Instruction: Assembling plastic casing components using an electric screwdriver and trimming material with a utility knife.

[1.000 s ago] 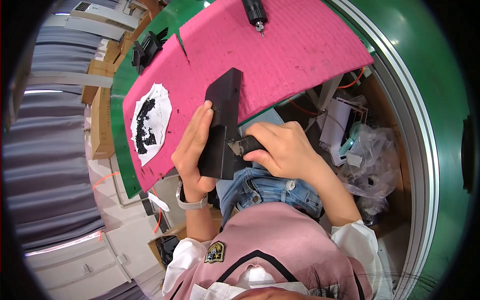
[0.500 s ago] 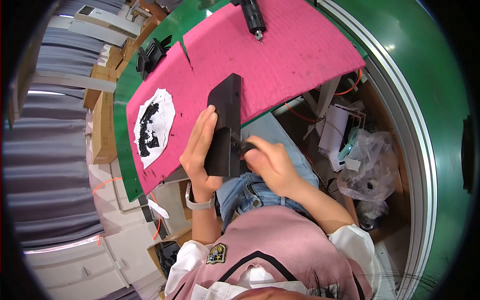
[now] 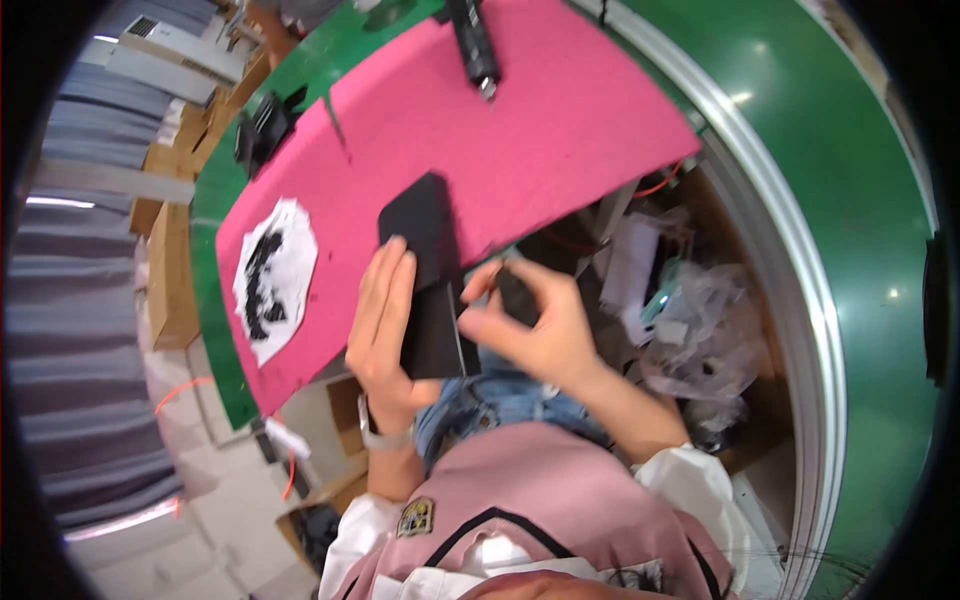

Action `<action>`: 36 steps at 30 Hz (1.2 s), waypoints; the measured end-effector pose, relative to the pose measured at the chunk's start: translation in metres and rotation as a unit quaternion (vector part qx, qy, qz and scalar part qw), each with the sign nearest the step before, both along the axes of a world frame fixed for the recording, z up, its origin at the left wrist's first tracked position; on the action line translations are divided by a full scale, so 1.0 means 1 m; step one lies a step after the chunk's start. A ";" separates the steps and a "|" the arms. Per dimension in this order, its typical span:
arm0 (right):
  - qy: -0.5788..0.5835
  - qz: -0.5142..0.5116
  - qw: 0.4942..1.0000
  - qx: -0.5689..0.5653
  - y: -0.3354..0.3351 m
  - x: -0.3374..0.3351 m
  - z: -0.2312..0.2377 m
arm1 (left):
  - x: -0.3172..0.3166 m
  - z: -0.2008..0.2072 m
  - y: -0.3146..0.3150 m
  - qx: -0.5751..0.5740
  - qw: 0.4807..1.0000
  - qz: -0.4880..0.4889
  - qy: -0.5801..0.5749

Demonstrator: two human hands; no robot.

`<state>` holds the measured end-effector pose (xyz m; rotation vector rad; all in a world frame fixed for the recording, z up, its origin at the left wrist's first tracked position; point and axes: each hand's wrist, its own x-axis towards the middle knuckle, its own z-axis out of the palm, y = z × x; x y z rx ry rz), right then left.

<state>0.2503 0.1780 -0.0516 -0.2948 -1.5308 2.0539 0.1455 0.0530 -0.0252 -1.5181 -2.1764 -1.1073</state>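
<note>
My left hand [image 3: 382, 325] holds a long black rectangular part [image 3: 436, 325] over the near edge of the pink mat. Its fingers lie stretched along the part's left side, and the thumb is near its lower end. The upper end of the part has a rounded corner. Just off the part's right edge, my right hand [image 3: 535, 325] is curled, with thumb and forefinger bent toward each other. Something small and dark seems to be at the fingertips, too blurred to name. A white cloth [image 3: 293, 262] with a heap of small black pieces lies to the left.
The pink mat [image 3: 560, 110] covers part of the green table [image 3: 215, 215]. A black electric screwdriver [image 3: 474, 45] lies at the far side. Black parts [image 3: 265, 130] stand at the far left. Right of my legs are plastic bags [image 3: 705, 330] and a metal table edge [image 3: 790, 230].
My right hand has drawn slightly away from the black part's right edge, its fingers less tightly closed. The part has turned a little in my left hand. The whole view has shifted.
</note>
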 end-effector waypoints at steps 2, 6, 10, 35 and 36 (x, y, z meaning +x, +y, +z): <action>0.007 -0.051 0.996 0.071 -0.009 -0.003 -0.003 | -0.001 0.002 -0.005 -0.050 0.997 -0.011 0.050; -0.015 -0.100 0.974 0.203 -0.009 0.004 -0.013 | 0.002 -0.008 -0.008 -0.088 0.994 0.001 0.071; -0.083 -0.013 0.978 0.193 -0.008 0.012 0.000 | 0.003 -0.002 -0.011 -0.058 0.996 -0.005 0.063; 0.028 0.050 0.992 -0.112 0.001 0.030 0.019 | -0.025 0.034 -0.040 0.153 0.968 -0.143 -0.137; 0.019 0.025 0.999 -0.032 0.002 0.033 0.022 | -0.030 0.038 -0.038 0.197 0.952 -0.179 -0.149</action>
